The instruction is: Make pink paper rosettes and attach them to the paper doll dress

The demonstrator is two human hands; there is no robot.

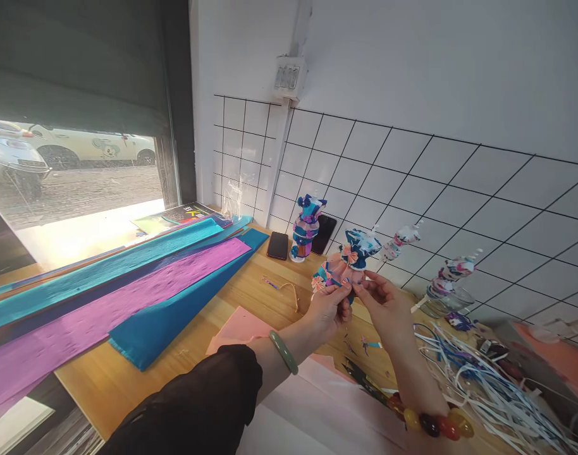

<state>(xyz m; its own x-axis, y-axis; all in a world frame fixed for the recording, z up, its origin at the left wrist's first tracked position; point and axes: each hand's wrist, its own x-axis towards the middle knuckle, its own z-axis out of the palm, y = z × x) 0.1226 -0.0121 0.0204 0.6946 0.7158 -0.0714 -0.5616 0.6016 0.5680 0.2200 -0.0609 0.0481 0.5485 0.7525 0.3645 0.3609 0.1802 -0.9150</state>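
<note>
Pinching a paper doll (348, 260) (blue-skirted) between left hand (325, 308) and right hand (382, 297).

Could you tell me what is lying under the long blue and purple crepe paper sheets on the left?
The crepe paper sheets lie on the wooden table; their far ends cover part of some printed booklets. Anything else beneath is hidden.

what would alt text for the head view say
Both hands, left hand and right hand, hold a small paper doll in a pink and blue dress above a wooden table. Crepe paper rolls lie to the left, paper strips to the right.
</note>
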